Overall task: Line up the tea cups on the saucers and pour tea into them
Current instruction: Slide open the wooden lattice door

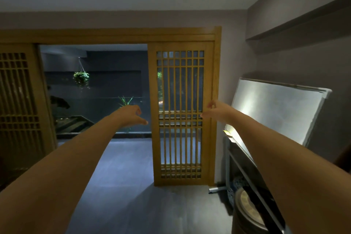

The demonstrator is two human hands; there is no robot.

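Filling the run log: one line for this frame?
stage: pre-task | left hand: raised, empty | right hand: raised, empty | cups, saucers, teapot: not in view | facing: lattice door

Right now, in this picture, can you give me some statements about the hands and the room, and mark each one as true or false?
1. Both hands are stretched forward and hold nothing. True: the left hand and the right hand are empty.
2. A tea cup stands on a saucer on the floor. False: no cup or saucer is in view.
3. A wooden lattice door stands behind the right hand. True.
4. The whiteboard hangs flat and upright. False: it leans tilted at the right wall.
5. A hanging plant shows through the opening. True.
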